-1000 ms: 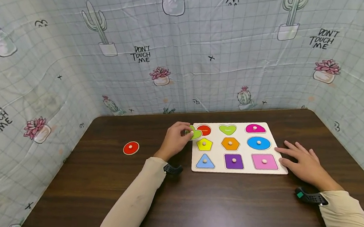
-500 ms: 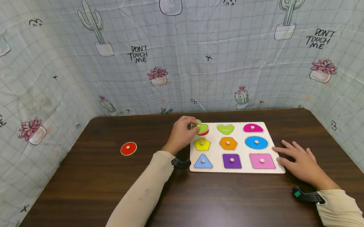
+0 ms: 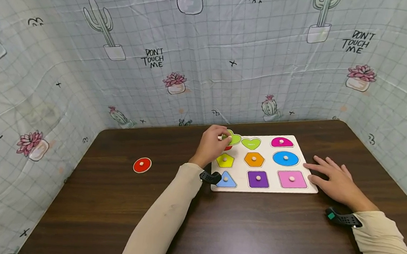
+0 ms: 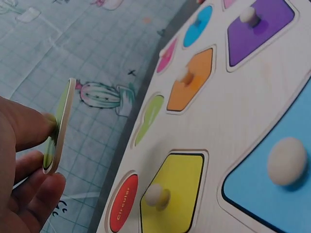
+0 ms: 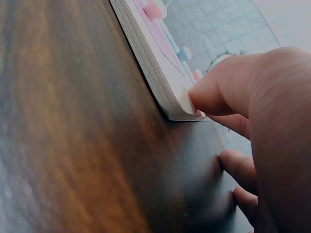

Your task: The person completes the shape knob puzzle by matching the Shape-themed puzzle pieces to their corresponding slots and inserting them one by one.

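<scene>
My left hand (image 3: 211,144) pinches a green heart puzzle piece (image 3: 236,139) above the upper left of the white puzzle board (image 3: 238,169). In the left wrist view that heart piece (image 4: 60,126) is edge-on between thumb and fingers, raised off the board. Just right of it is the green heart recess (image 3: 251,144). Partly covered beneath the piece is the red circular recess (image 3: 228,148), labelled "Circular" in the left wrist view. My right hand (image 3: 338,183) lies with fingers spread at the board's right edge; in the right wrist view its thumb (image 5: 214,94) rests on the board's corner.
A red round knobbed piece (image 3: 142,165) lies on the brown table (image 3: 108,199) to the left. Several knobbed shapes sit in the board, among them a yellow pentagon (image 3: 224,160), an orange hexagon (image 3: 254,159) and a purple square (image 3: 258,179). A patterned cloth (image 3: 210,54) hangs around the table.
My left hand has carried the green heart from the board's left edge rightward and away from me, across the red recess toward the heart recess. The right hand keeps its place at the board.
</scene>
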`<state>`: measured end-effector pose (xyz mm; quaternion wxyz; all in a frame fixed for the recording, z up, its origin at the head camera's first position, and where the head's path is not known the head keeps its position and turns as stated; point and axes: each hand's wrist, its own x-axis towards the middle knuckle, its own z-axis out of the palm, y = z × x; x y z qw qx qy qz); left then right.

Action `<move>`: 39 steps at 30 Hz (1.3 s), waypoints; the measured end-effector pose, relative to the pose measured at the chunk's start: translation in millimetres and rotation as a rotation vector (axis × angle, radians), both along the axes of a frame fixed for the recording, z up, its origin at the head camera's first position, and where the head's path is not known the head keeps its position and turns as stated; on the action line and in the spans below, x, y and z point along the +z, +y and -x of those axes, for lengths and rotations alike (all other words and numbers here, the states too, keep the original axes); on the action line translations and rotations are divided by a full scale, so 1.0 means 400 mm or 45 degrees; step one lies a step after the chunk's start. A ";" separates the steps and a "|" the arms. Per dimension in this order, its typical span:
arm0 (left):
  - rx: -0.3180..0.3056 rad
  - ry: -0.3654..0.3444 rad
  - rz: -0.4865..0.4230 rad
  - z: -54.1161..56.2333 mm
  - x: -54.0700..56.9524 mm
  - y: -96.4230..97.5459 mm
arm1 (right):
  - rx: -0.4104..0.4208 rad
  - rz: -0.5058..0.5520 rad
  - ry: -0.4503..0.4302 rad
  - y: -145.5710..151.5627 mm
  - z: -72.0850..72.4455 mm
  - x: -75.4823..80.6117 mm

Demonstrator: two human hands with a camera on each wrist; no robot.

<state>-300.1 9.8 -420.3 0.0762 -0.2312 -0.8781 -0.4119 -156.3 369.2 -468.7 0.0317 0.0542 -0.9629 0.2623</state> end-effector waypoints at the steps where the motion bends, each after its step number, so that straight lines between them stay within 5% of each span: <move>1: 0.005 -0.005 -0.004 0.002 0.002 0.006 | -0.002 -0.001 0.001 0.002 -0.001 0.000; 39: 0.044 -0.074 0.047 0.040 0.004 0.105 | 0.001 -0.010 0.016 -0.004 -0.004 0.005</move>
